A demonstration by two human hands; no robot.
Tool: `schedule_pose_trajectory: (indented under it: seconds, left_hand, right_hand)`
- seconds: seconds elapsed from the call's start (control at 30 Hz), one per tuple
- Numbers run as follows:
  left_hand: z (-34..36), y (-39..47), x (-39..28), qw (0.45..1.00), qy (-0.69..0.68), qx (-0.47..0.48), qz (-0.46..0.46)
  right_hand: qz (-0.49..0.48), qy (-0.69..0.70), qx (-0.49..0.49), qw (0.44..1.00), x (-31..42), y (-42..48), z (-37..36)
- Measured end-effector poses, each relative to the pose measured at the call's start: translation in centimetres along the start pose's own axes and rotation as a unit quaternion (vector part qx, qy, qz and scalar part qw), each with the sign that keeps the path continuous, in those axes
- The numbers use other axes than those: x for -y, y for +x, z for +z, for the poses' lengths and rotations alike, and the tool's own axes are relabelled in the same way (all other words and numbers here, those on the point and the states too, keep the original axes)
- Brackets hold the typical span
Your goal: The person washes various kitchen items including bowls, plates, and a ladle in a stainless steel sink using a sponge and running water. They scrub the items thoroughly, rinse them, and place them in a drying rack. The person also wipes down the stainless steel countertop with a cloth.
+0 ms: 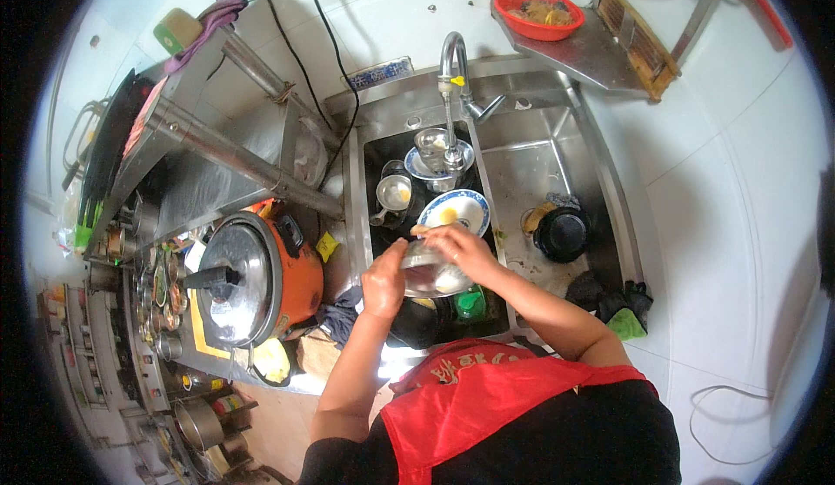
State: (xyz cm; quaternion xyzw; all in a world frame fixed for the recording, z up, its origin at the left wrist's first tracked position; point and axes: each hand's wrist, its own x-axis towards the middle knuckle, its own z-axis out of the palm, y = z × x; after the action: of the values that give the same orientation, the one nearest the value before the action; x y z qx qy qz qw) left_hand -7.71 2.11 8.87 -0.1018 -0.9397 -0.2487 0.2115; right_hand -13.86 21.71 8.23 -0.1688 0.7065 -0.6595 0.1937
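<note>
My left hand (383, 281) grips the left rim of a round metal bowl (427, 279), tilted over the left basin of a steel sink. My right hand (460, 250) lies over the bowl's upper rim; whether something small is between its fingers cannot be told. Just beyond is a blue-rimmed plate (474, 206) with a yellow spot. Farther back, a metal bowl (430, 140) sits on another blue-rimmed plate (413, 166) under the faucet (455, 61). A metal ladle or small pan (393, 193) lies at the left. A green item (470, 303) is below the bowl.
The right basin (522, 159) holds a black bowl (563, 234) and a scrubber. Black gloves and a green cloth (627, 324) lie on its near right edge. An orange cooker (297, 283) with a lid stands left. A red basin (539, 18) sits on a corner shelf.
</note>
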Motion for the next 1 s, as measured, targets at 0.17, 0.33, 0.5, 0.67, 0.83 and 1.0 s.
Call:
schedule_pose_trajectory:
  seconds: [0.17, 0.33, 0.5, 0.67, 0.83, 1.0]
  left_hand:
    - [4.0, 0.0, 1.2, 0.947, -0.137, -0.128, -0.26]
    - [11.3, -3.1, 3.7, 0.896, -0.236, -0.118, -0.358]
    - [12.1, -2.2, 9.9, 0.793, -0.341, -0.101, -0.495]
    - [10.7, 1.2, 14.1, 0.698, -0.393, -0.127, -0.585]
    - [10.4, 2.9, 17.0, 0.617, -0.475, -0.118, -0.616]
    - [11.2, 3.0, 20.4, 0.558, -0.516, -0.114, -0.639]
  right_hand:
    - [0.169, 0.532, -0.076, 0.826, -4.0, 1.1, 0.2]
    - [0.225, 0.665, -0.029, 0.711, -6.5, -0.8, 2.2]
    - [0.229, 0.622, -0.017, 0.749, -9.8, -0.8, -0.3]
    - [0.108, 0.584, -0.037, 0.804, -12.9, -4.0, -7.0]
    - [0.216, 0.562, -0.217, 0.768, -16.5, -10.2, -11.8]
    - [0.249, 0.466, -0.328, 0.783, -24.0, -15.7, -18.0]
